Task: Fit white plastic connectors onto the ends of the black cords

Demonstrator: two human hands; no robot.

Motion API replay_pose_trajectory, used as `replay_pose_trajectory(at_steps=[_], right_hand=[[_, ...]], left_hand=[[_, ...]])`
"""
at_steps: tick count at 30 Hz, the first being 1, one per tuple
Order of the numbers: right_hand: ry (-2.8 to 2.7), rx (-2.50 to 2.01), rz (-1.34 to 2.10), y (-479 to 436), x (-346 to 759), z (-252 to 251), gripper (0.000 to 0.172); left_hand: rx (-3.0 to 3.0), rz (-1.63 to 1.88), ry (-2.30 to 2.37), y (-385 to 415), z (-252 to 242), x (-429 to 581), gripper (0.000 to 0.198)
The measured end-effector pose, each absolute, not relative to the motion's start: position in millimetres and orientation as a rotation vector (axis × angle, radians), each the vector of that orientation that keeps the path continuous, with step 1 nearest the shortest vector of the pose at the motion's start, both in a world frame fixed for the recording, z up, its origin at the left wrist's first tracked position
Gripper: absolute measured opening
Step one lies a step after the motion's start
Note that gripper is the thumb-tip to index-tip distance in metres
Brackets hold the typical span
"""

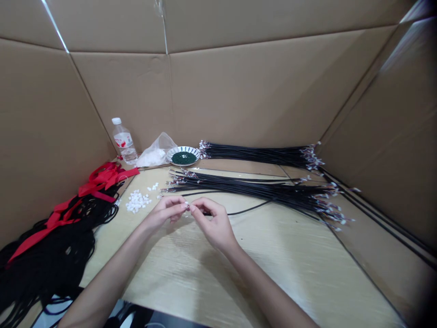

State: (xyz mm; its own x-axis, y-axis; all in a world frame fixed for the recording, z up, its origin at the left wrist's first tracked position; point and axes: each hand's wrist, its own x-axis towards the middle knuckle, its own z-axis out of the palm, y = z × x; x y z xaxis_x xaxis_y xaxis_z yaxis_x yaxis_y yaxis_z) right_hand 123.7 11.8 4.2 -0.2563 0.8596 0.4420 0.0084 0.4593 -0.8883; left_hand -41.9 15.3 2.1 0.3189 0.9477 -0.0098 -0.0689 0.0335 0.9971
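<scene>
My left hand [169,210] pinches a tiny white connector [187,204] between thumb and forefinger. Close against it, my right hand [213,220] is closed on the end of a black cable [244,211], where thin reddish wires show at the fingertips. Whether the wires sit inside the connector is too small to tell. The cable's rest trails right toward a loose bundle of black cables [259,187] with white plugs and coloured wires at the ends. A pile of small white connectors [137,201] lies left of my left hand.
A second cable bundle [256,154] lies at the back, by a striped plate [169,157] of dark green bits, a clear bag [153,154] and a water bottle [124,141]. Black cords [51,259] with red straps [102,176] heap at left. Cardboard walls [273,91] enclose the table.
</scene>
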Motion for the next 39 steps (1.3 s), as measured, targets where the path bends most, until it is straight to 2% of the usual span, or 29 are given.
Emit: replay_pose_trajectory(at_steps=[15, 39], right_hand=[[-1.548, -0.843, 1.109, 6.8, 122.9, 8.7, 0.017], [-1.573, -0.869, 0.960, 5.9, 121.5, 6.2, 0.020]], left_hand=[[1.327, 1.040, 0.881, 16.1, -1.0, -40.2, 0.032], [1.495, 1.139, 1.022, 13.1, 1.4, -36.8, 0.037]])
